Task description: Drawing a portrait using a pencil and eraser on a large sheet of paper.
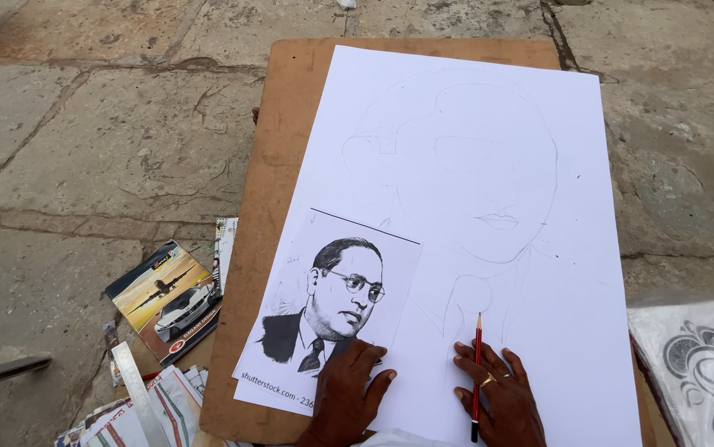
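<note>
A large white sheet [473, 165] with a faint pencil outline of a portrait lies on a brown wooden board [274, 165]. A smaller printed black-and-white portrait [332, 306] rests on the sheet's lower left. My left hand [347, 397] lies flat on the print's lower right corner, fingers spread. My right hand [497, 393], with a ring on one finger, rests on the sheet and grips a red pencil [477, 364] whose tip points up toward the drawn collar lines.
The board sits on a cracked stone floor [84, 141]. At the left lie a booklet with a plane and car on its cover [166, 298], a ruler [137, 389] and loose papers. A plastic-wrapped patterned sheet [704, 364] lies at the right edge.
</note>
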